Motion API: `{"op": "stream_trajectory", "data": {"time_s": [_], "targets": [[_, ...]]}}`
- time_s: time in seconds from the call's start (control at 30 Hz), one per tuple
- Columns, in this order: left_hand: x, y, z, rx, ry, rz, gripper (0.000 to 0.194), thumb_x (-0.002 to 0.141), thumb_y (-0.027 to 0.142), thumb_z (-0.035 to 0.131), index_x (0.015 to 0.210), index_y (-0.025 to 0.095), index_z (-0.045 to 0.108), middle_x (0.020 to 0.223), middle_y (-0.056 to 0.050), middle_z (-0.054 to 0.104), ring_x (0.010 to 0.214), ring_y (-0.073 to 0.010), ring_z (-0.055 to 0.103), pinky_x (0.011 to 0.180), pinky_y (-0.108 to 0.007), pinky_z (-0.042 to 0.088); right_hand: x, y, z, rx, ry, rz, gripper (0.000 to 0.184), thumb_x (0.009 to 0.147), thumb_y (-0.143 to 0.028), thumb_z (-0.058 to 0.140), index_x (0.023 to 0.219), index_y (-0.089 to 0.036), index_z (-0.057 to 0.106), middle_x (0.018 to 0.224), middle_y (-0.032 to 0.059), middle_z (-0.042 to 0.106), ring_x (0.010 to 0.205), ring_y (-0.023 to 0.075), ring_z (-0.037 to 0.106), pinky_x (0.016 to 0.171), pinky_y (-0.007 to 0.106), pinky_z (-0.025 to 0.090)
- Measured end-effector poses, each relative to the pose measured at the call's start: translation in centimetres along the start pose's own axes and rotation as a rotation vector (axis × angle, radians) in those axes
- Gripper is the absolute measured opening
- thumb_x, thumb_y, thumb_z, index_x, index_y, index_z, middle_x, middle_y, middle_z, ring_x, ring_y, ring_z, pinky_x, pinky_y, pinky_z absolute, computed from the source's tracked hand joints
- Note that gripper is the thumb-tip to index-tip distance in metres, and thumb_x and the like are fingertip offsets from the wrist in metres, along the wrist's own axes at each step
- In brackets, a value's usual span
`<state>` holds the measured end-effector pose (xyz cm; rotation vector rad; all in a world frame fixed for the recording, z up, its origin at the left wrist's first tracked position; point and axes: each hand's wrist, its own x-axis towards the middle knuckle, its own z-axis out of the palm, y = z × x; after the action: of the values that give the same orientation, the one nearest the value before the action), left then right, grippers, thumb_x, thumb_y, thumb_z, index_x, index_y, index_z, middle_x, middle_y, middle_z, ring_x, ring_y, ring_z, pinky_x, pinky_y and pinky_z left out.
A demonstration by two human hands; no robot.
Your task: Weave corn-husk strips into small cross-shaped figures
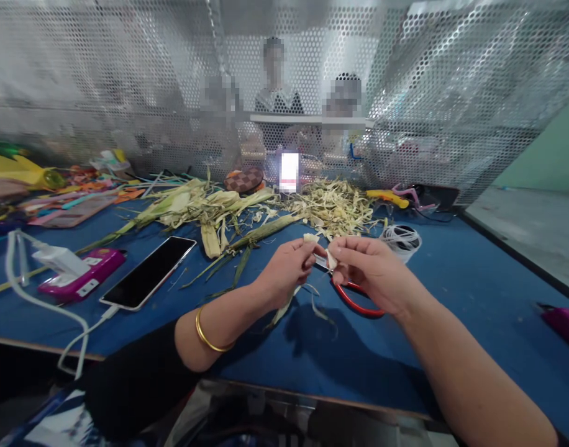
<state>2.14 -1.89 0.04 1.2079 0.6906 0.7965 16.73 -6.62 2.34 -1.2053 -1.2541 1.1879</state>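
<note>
Pale corn husk strips are pinched in both my hands above the blue table. My left hand (287, 270), with a gold bangle on its wrist, is closed on a husk strip (311, 238) whose pale end shows above the fingertips. The thumb and fingers of my right hand (373, 264) press on another small piece of husk (332, 259). Beneath the right hand lie red-handled scissors (361, 305), partly hidden by it. Thin husk shreds (284, 310) appear below my left hand; whether they hang from it or lie on the table, I cannot tell.
Behind my hands are long corn husks (182, 208) and a heap of shredded husk (343, 208). A phone (149, 273) charges beside a purple power strip (82, 276) on the left. Coiled clear cord (400, 241) sits at right. Perforated mesh (149, 93) closes off the back.
</note>
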Motion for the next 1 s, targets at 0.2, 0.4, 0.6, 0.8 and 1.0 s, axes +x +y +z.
{"op": "stream_trajectory", "data": {"time_s": [0.2, 0.4, 0.6, 0.8, 1.0], "targets": [[-0.3, -0.4, 0.9, 0.063, -0.027, 0.043, 0.038, 0.082, 0.053, 0.054, 0.074, 0.016, 0.053, 0.062, 0.002, 0.051, 0.045, -0.0049, 0.029, 0.043, -0.02, 0.019, 0.1, 0.8, 1.6, 0.091, 0.239, -0.187, 0.014, 0.067, -0.031, 0.071, 0.067, -0.019, 0.064, 0.053, -0.0041, 0.055, 0.046, 0.0086, 0.047, 0.047, 0.024, 0.04], [-0.5, -0.7, 1.1, 0.089, -0.071, 0.118, 0.044, 0.083, 0.058, 0.05, 0.075, 0.015, 0.056, 0.069, -0.001, 0.057, 0.05, -0.0061, 0.035, 0.045, -0.02, 0.024, 0.4, 1.7, 2.3, 0.108, 0.355, -0.248, 0.013, 0.067, -0.029, 0.07, 0.067, -0.019, 0.062, 0.088, 0.0025, 0.066, 0.049, 0.0068, 0.047, 0.045, 0.024, 0.04], [-0.2, -1.1, 1.0, 0.115, -0.051, 0.116, 0.037, 0.084, 0.05, 0.05, 0.073, 0.015, 0.055, 0.063, 0.001, 0.052, 0.048, -0.0061, 0.033, 0.046, -0.02, 0.024, 0.5, 2.2, 2.6, 0.097, 0.309, -0.236, 0.016, 0.074, -0.031, 0.064, 0.069, -0.02, 0.054, 0.085, 0.002, 0.068, 0.042, 0.0056, 0.043, 0.042, 0.024, 0.037], [-0.4, -0.8, 0.9, 0.127, -0.071, 0.101, 0.025, 0.082, 0.031, 0.045, 0.063, 0.016, 0.05, 0.058, 0.002, 0.043, 0.05, -0.0079, 0.033, 0.047, -0.022, 0.025, 0.7, 2.6, 2.4, 0.015, 0.307, -0.293, 0.012, 0.078, -0.032, 0.063, 0.076, -0.022, 0.057, 0.055, -0.0035, 0.058, 0.043, 0.0112, 0.05, 0.045, 0.027, 0.042], [-0.7, -0.6, 1.0, 0.195, -0.062, 0.131, 0.032, 0.082, 0.04, 0.046, 0.06, 0.017, 0.046, 0.054, 0.003, 0.038, 0.049, -0.0085, 0.03, 0.048, -0.023, 0.025, 1.0, 3.3, 1.9, -0.075, 0.396, -0.321, 0.012, 0.077, -0.031, 0.064, 0.076, -0.02, 0.06, 0.065, -0.0006, 0.063, 0.058, 0.0142, 0.058, 0.058, 0.03, 0.048]]}}
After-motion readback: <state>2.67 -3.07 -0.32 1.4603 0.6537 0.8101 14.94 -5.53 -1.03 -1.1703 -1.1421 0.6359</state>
